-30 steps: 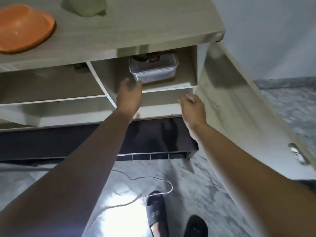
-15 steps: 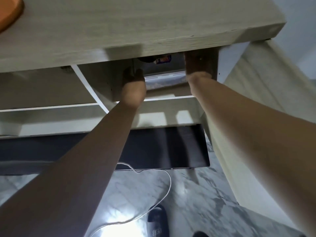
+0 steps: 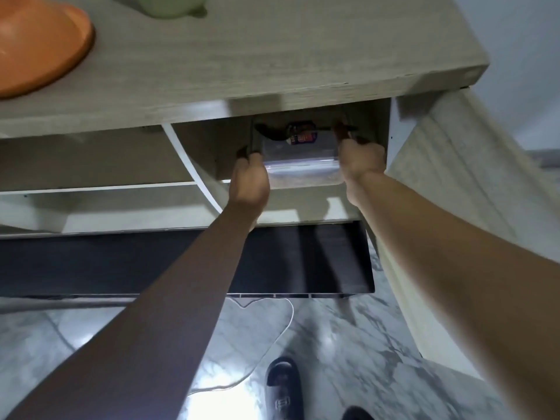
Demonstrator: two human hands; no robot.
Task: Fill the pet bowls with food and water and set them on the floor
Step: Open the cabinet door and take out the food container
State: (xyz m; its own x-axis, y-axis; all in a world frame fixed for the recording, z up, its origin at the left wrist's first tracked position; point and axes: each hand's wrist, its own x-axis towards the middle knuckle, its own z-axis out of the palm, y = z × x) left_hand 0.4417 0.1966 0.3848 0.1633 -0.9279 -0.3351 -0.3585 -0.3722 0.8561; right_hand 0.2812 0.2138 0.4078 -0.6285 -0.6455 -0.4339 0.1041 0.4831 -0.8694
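Note:
A clear plastic food container [image 3: 303,168] with a clip lid sits on the upper shelf of the open cupboard, partly under the countertop. My left hand [image 3: 250,180] grips its left side and my right hand [image 3: 360,160] grips its right side. A small colourful packet [image 3: 303,136] lies on or behind the lid. On the countertop an orange bowl [image 3: 36,47] stands at the far left and a pale green bowl [image 3: 169,6] at the top edge, cut off by the frame.
The wood-grain countertop [image 3: 272,68] overhangs the shelves. The cupboard door [image 3: 472,207] stands open at the right. A dark panel [image 3: 181,262] lies below the shelves. A white cable [image 3: 272,344] trails over the marble floor near my black slippers [image 3: 283,392].
Both hands went from reaching toward the shelf to gripping the container's two sides, and the container now sits nearer the shelf's front edge. The camera tilted up, showing the bowls again.

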